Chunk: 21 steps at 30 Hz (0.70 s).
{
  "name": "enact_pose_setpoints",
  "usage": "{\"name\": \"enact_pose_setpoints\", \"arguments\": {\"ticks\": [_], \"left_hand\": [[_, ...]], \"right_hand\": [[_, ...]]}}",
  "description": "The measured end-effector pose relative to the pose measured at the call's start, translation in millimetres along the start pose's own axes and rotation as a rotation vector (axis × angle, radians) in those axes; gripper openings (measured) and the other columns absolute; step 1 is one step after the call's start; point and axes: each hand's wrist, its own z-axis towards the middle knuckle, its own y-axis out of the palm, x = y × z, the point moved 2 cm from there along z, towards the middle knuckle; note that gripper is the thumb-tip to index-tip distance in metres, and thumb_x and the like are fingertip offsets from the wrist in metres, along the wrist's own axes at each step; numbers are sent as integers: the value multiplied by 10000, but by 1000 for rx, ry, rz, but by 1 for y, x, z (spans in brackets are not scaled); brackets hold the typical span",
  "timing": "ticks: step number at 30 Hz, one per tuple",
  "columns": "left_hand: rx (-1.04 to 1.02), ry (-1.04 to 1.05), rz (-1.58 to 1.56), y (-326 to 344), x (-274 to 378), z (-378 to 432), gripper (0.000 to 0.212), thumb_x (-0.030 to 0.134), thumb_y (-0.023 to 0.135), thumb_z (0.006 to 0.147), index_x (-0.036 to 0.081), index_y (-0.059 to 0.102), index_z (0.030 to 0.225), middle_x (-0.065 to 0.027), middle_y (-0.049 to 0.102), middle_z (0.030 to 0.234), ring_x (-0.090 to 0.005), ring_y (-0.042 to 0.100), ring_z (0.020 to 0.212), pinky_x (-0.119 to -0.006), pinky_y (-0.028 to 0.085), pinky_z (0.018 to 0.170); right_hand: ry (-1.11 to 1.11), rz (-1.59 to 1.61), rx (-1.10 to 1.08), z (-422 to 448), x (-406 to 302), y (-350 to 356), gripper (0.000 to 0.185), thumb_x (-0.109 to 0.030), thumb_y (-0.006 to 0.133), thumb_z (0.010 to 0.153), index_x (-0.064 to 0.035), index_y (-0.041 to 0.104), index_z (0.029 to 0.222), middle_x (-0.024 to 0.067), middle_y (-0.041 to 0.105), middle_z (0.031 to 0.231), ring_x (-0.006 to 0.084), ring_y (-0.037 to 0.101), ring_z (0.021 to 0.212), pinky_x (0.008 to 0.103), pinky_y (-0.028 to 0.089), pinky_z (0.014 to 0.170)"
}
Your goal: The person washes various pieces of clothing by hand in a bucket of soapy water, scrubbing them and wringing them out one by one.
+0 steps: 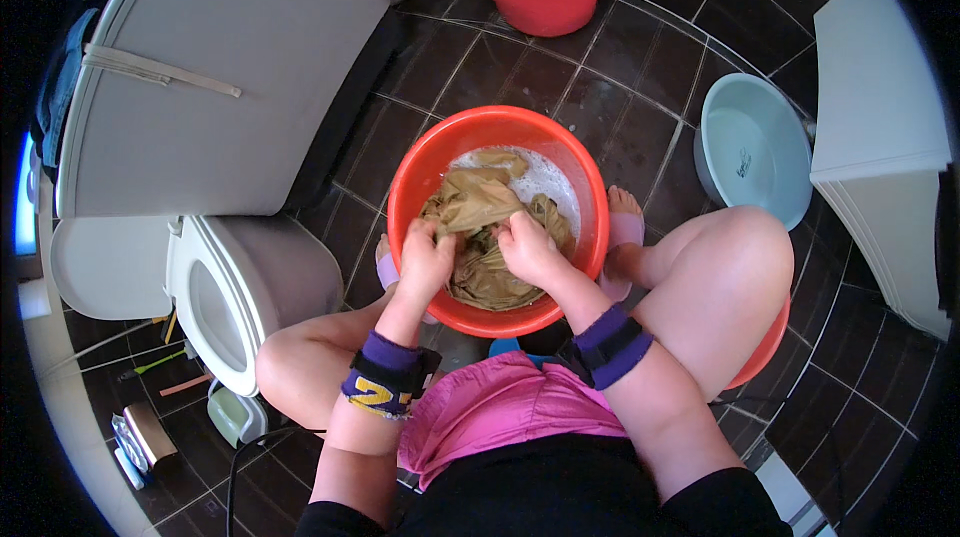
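Observation:
A round red plastic basin stands on the dark tiled floor between my feet. Inside it lies wet tan cloth in crumpled folds, with white suds on the water along the upper right. My left hand grips the near left edge of the raised cloth. My right hand pinches the same piece at its right side, so the cloth is stretched between both hands. Some fingertips are hidden by the fabric and by the hands themselves. More wet folds lie below my hands.
A red bucket holding grey and white cloth stands beyond the basin. At right are a pale blue basin and a white cabinet-like object. A toilet and a large grey appliance are at left. A cable runs at lower left.

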Motion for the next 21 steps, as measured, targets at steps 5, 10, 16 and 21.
{"name": "enact_pose_setpoints", "arguments": {"ticks": [5, 10, 16, 21], "left_hand": [[69, -238, -651, 6, -18, 5, 263, 128, 469, 907, -43, 562, 1084, -149, 627, 1031, -209, 602, 929, -302, 468, 809], [92, -336, -720, 17, -3, 1, 277, 93, 400, 937, -20, 480, 1177, -110, 602, 1080, -179, 602, 952, -289, 484, 824], [185, -296, -814, 26, 23, -8, 177, 68, 441, 909, 6, 498, 1065, -69, 580, 974, -144, 548, 857, -279, 462, 735], [242, -130, -595, 22, 5, -4, 147, 22, 536, 844, 12, 472, 976, -75, 585, 905, -155, 561, 810, -292, 464, 706]], "right_hand": [[-97, -268, -40, -9, -44, -14, 218, -111, 546, 840, 41, 520, 995, 269, 579, 984, 424, 556, 948, 451, 461, 804], [4, -223, 64, -4, -38, -6, 234, -162, 613, 808, 48, 642, 906, 240, 640, 887, 392, 616, 859, 434, 487, 776], [185, -218, 54, -1, -26, -3, 230, -203, 665, 767, 11, 649, 849, 218, 646, 842, 373, 626, 819, 445, 496, 768], [197, -163, 203, -8, -43, -5, 208, -170, 656, 743, 23, 681, 817, 179, 675, 787, 316, 656, 749, 388, 507, 729]]}}
